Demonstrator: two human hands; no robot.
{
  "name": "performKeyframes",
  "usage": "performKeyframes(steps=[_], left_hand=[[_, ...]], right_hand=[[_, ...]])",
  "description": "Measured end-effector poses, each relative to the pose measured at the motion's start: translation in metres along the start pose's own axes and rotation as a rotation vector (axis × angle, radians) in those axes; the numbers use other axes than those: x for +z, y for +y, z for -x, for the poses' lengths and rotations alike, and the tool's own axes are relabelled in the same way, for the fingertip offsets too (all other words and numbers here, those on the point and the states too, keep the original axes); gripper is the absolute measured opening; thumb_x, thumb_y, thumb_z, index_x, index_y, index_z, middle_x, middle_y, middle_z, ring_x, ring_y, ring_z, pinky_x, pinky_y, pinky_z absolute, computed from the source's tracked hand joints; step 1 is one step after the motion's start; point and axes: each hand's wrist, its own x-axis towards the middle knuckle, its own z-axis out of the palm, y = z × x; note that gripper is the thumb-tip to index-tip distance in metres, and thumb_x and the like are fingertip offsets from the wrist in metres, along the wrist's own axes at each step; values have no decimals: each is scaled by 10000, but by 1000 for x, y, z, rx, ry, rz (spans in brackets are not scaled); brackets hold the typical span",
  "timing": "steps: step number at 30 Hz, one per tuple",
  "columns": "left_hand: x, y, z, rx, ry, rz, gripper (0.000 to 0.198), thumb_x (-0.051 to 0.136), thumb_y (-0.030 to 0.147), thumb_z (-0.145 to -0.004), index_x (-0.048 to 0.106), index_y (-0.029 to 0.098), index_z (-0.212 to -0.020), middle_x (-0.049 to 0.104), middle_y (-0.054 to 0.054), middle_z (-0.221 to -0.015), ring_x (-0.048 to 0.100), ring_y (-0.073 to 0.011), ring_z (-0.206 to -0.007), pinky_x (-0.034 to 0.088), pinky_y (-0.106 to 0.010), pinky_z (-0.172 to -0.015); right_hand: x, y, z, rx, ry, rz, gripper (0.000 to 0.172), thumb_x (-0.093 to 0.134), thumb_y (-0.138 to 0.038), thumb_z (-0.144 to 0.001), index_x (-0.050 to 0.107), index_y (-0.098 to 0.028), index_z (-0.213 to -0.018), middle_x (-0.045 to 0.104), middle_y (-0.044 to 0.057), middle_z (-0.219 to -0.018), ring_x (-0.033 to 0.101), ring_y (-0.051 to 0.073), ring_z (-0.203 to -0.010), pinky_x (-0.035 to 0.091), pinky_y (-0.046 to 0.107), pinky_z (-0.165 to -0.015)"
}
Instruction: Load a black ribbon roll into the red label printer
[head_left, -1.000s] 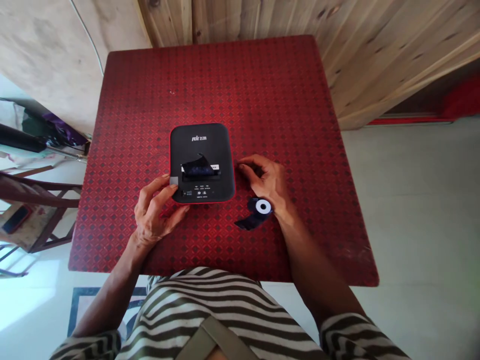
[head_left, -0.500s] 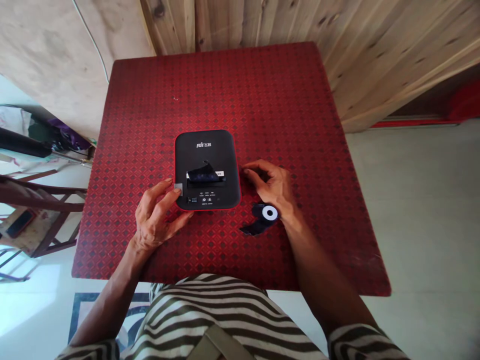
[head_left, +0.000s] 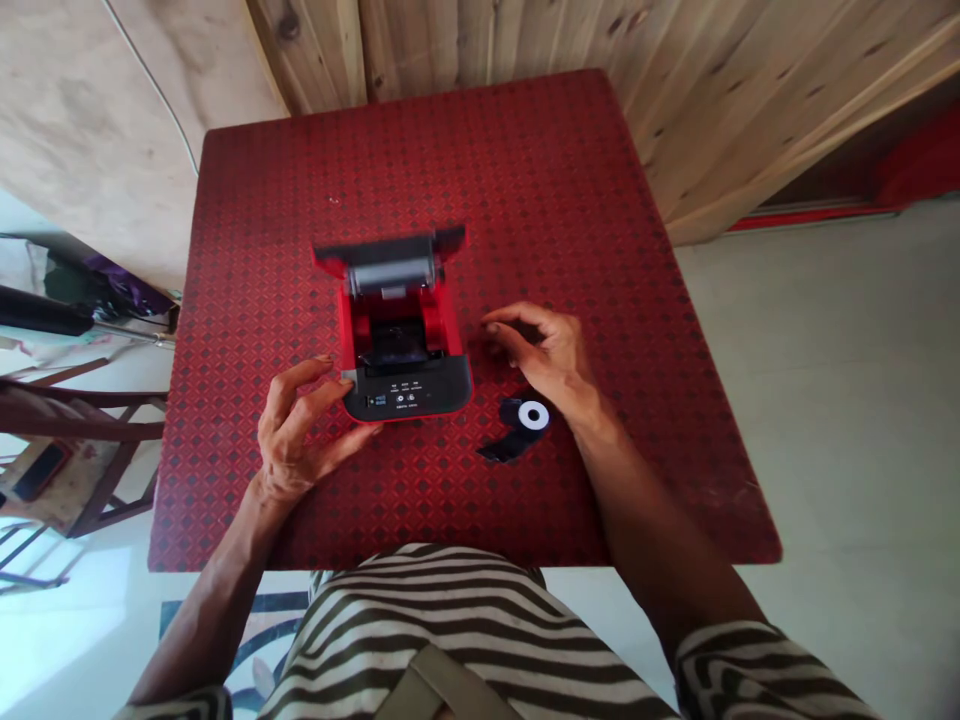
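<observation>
A small black-and-red thermal printer point(head_left: 409, 390) stands on the table with its lid point(head_left: 394, 262) swung up, blurred by motion. Its red inner bay is exposed, and a dark strip point(head_left: 400, 343) lies inside. My left hand point(head_left: 300, 425) grips the printer's near left corner: the index finger presses the grey latch point(head_left: 351, 380) and the thumb rests at the front edge. To the right of the printer, my right hand point(head_left: 551, 355) is apart from it, fingers loosely curled and nothing seen in them. Just below that hand lies a paper roll point(head_left: 533, 415) with a white end and a loose dark tail.
The table point(head_left: 450, 500) has a red patterned cover. Wooden boards point(head_left: 487, 45) rise behind its far edge. A wooden chair point(head_left: 82, 430) stands at the left, with a dark phone-like object point(head_left: 41, 470) on its seat.
The printer's lid has sprung open, uncovering the red bay. My left finger stays on the latch. My right hand remains beside the printer, with slightly more gap, and the whole view has shifted slightly.
</observation>
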Motion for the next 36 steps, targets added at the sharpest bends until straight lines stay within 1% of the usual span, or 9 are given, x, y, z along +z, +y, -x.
performKeyframes(steps=[4, 7, 11, 17, 20, 23, 27, 32, 36], left_hand=[[8, -2, 3, 37, 49, -25, 609, 915, 401, -822, 628, 252, -1338, 687, -103, -1271, 731, -248, -1128, 656, -404, -952], [11, -2, 5, 74, 74, -41, 631, 887, 434, -846, 598, 228, -1368, 686, -113, -1248, 726, -246, -1113, 654, -396, -935], [14, -2, 8, 66, 64, -53, 641, 844, 480, -880, 564, 236, -1403, 682, -124, -1272, 716, -263, -1154, 655, -426, -961], [18, -2, 12, 50, 67, -11, 650, 847, 418, -885, 549, 222, -1429, 681, -145, -1282, 704, -262, -1174, 652, -423, -975], [19, -1, 13, 41, 57, -17, 651, 838, 414, -894, 536, 235, -1442, 680, -143, -1297, 701, -261, -1192, 652, -425, -990], [19, -1, 13, 38, 60, -11, 648, 841, 403, -891, 538, 233, -1439, 679, -141, -1301, 700, -259, -1196, 647, -420, -1000], [18, -1, 11, 40, 66, 6, 661, 863, 372, -871, 549, 226, -1434, 683, -135, -1294, 703, -256, -1182, 642, -411, -993], [18, -1, 10, 42, 62, -17, 657, 863, 407, -871, 543, 233, -1418, 682, -126, -1278, 700, -247, -1164, 637, -405, -976], [18, -2, 10, 36, 72, 4, 637, 843, 414, -886, 554, 228, -1422, 683, -130, -1298, 699, -257, -1174, 630, -418, -992]], right_hand=[[-12, -36, 2, -198, 23, 99, 161, 709, -364, -956, 812, -240, -965, 814, 28, -908, 727, 182, -773, 569, 320, -702], [-10, -68, -1, -454, -110, 229, 151, 669, -278, -1016, 806, -224, -1047, 818, 37, -986, 734, 175, -830, 583, 323, -758], [17, -98, -14, -689, -304, 575, 261, 537, -76, -1040, 771, -153, -1126, 800, 88, -1108, 714, 208, -1043, 576, 352, -931], [56, -125, -32, -591, -432, 977, 230, 572, -33, -1007, 788, -110, -1006, 799, 161, -1026, 736, 264, -993, 548, 352, -780], [65, -126, -39, -524, -481, 1057, 246, 585, -22, -982, 811, -114, -1015, 809, 168, -970, 766, 290, -927, 548, 368, -730], [69, -120, -48, -551, -475, 1030, 277, 580, -10, -959, 827, -126, -1006, 817, 162, -929, 778, 294, -853, 572, 388, -735], [67, -113, -54, -649, -459, 998, 239, 596, -39, -951, 809, -145, -977, 809, 134, -887, 768, 264, -795, 560, 356, -708], [59, -128, -37, -568, -395, 965, 183, 626, -77, -950, 759, -158, -1046, 792, 116, -938, 755, 257, -810, 527, 343, -701], [30, -148, -17, -567, -303, 825, 196, 636, -115, -947, 724, -180, -1110, 785, 81, -1051, 730, 214, -817, 534, 329, -720]])
